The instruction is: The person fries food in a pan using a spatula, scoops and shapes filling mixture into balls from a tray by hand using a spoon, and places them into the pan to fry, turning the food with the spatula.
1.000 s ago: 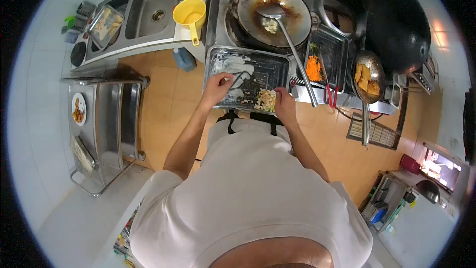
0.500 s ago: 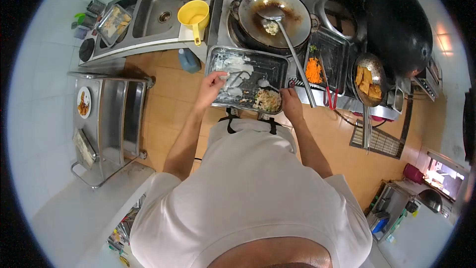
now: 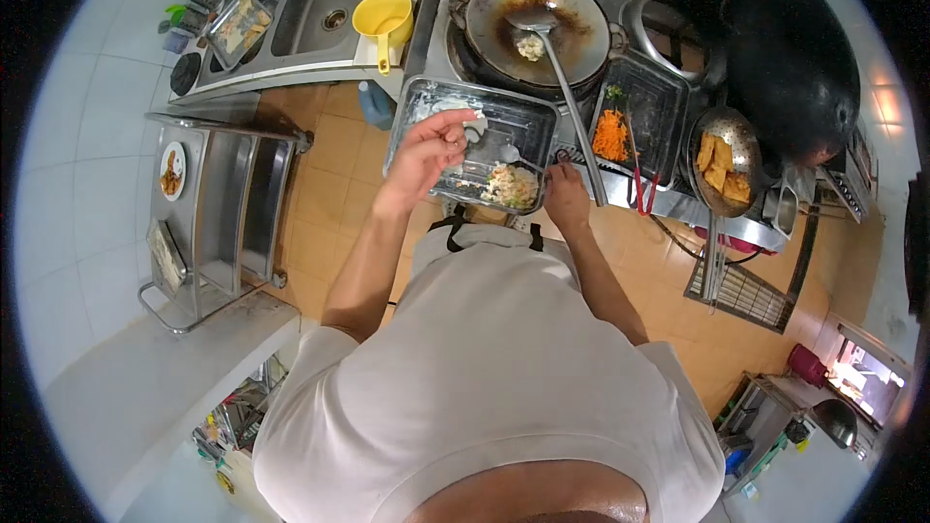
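My left hand [image 3: 426, 160] is raised over the left part of a dark rectangular tray [image 3: 399, 116], its fingers pinching a thin, limp white wrapper [image 3: 476, 126]. More white, floury pieces lie in the tray behind that hand, partly hidden. At the tray's right edge my right hand [image 3: 566, 196] is closed around the handle end of a metal spoon [image 3: 511, 152]. The spoon's bowl is above the tray, just behind a heap of chopped filling [image 3: 511, 187] in the near right corner.
Behind the tray sits a wok [image 3: 484, 19] with a long-handled ladle [image 3: 572, 97] resting across its rim. To the right are a tray of shredded carrot [image 3: 611, 136], red-handled tongs [image 3: 646, 194] and a strainer with fried pieces [image 3: 722, 167]. A yellow dipper [image 3: 383, 17] stands left.
My left hand has lifted from the tray and moved right, with the white wrapper now in its fingers. The right hand has shifted only slightly.
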A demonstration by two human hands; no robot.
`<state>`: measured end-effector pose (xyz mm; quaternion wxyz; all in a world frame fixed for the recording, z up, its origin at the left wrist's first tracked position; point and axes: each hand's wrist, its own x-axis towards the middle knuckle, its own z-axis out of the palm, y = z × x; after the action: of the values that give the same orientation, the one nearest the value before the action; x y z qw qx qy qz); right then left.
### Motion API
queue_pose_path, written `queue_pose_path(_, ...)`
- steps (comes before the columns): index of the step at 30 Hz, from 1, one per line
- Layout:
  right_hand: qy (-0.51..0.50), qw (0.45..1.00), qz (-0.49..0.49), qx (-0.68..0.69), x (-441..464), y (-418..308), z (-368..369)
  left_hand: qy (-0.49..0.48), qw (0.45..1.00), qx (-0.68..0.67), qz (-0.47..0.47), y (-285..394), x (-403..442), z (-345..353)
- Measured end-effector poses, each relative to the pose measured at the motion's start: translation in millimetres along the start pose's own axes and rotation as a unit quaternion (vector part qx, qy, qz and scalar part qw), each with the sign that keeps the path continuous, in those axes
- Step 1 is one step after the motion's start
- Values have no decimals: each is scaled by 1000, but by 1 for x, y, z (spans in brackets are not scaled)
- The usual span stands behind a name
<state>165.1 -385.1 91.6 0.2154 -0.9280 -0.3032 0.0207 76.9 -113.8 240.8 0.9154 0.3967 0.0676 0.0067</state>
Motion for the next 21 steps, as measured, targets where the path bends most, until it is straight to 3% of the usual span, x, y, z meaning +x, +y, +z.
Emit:
queue_pose_path(6,76,993,-61,74,1,-16,-36,-31,993,-113,-6,10,-2,30)
queue_pose_path(12,140,980,-71,122,13,-18,-73,50,998,38,-18,-5,25,18)
queue_pose_path(15,154,978,-76,122,16,-17,-80,76,930,356,57,-18,43,-3)
queue_pose_path(18,159,977,-71,120,14,-17,-82,82,839,525,121,-60,51,-39)
queue_pose_path(21,156,981,-57,102,12,-7,-78,47,815,573,74,-91,48,-57)
